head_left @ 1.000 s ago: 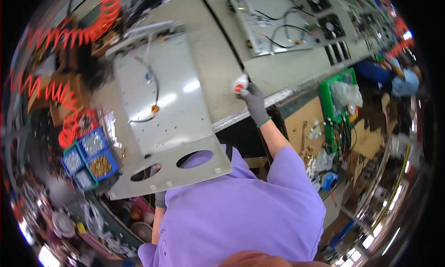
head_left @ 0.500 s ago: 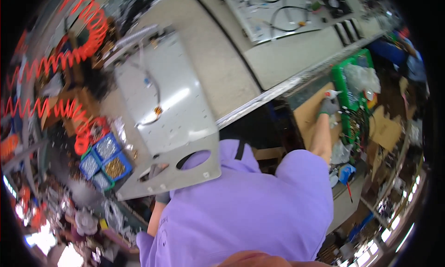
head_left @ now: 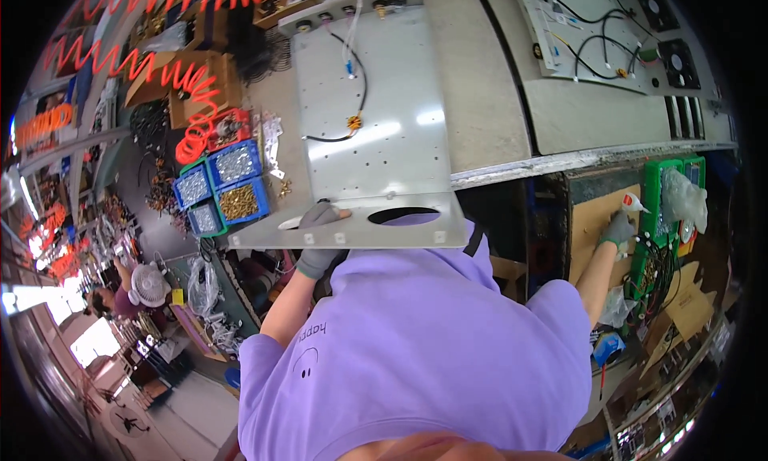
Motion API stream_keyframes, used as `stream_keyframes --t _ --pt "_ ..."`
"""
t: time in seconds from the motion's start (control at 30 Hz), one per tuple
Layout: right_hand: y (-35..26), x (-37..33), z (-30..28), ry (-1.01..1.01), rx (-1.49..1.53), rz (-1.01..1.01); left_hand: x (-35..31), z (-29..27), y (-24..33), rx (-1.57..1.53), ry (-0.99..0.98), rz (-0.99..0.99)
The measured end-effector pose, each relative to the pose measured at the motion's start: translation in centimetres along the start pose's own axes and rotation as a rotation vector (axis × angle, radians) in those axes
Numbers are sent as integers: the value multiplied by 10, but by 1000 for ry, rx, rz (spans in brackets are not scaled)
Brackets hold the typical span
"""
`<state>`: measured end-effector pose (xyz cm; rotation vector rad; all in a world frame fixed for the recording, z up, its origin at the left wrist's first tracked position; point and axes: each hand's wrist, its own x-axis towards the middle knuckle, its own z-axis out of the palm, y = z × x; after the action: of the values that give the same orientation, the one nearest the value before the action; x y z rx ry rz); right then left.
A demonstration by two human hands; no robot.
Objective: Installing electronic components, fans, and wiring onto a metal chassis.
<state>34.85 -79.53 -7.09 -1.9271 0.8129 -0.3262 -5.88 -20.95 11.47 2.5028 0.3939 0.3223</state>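
My left hand (head_left: 322,214), in a grey glove with bare fingertips, reaches up through a hole in the bent front flange of a grey sheet-metal panel (head_left: 376,165). Its fingers curl over the flange and grip it. On the panel lie a black cable with a copper-coloured coil (head_left: 354,123) and a small blue connector. Far to the right, my gloved right hand (head_left: 619,229) is closed round a small white bottle with a red mark (head_left: 633,203), above a brown cardboard sheet (head_left: 588,233) and beside a green bin (head_left: 654,197).
Blue trays of screws (head_left: 238,202) and a red tray (head_left: 229,130) stand left of the panel, under coiled red air hoses (head_left: 188,77). A second panel with black fans (head_left: 678,63) lies at the back right. Plastic bags and torn cardboard (head_left: 690,305) lie by the green bin.
The whole view has turned, so the panel now appears straighter and farther right. My left hand's fingers show more clearly on the flange. My right hand remains by the green bin with the bottle.
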Motion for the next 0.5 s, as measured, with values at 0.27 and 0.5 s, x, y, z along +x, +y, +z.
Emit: stream_keyframes --t 0.27,0.5 --pt "-70 -234 71 -776 -144 -518 -16 21 3 -95 260 63" --pt "-80 -396 89 -1298 -91 -307 -71 16 -6 -200 88 -331"
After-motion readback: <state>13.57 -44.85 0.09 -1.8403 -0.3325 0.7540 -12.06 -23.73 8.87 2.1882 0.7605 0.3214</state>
